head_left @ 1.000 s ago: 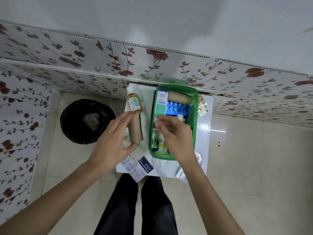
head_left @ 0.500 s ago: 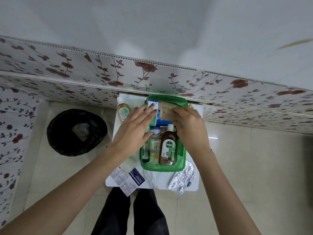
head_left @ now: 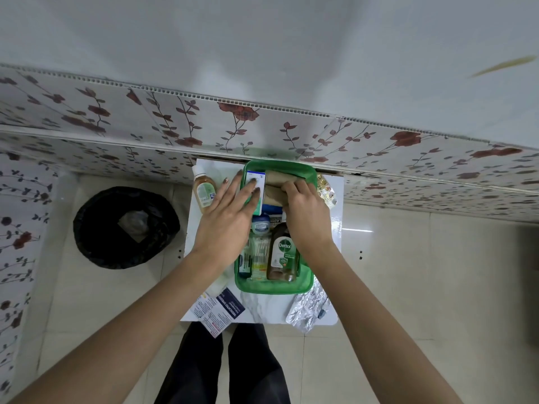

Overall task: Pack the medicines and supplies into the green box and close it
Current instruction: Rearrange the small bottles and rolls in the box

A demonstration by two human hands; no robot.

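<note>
The green box (head_left: 274, 288) stands open on a small white table (head_left: 264, 307). It holds a Dettol bottle (head_left: 282, 252), a blue-lidded jar (head_left: 260, 224), a cotton swab pack (head_left: 259, 256), a tube (head_left: 244, 262), a white-green carton (head_left: 255, 182) and two brown bandage rolls (head_left: 281, 177) at the far end. My left hand (head_left: 230, 220) lies flat with fingers spread, fingertips on the carton and the box's left rim. My right hand (head_left: 304, 217) curls its fingers over the nearer brown roll (head_left: 272, 196).
An amber bottle with a white cap (head_left: 204, 191) lies left of the box. Silver blister packs (head_left: 309, 310) sit at the table's front right, gold ones (head_left: 327, 191) at the far right. A printed packet (head_left: 218, 312) overhangs the front left edge. A black bin (head_left: 125, 227) stands on the floor.
The brown roll my left hand held beside the box now lies in the box's far end. Both hands moved forward to that end, and my right hand took hold of the roll.
</note>
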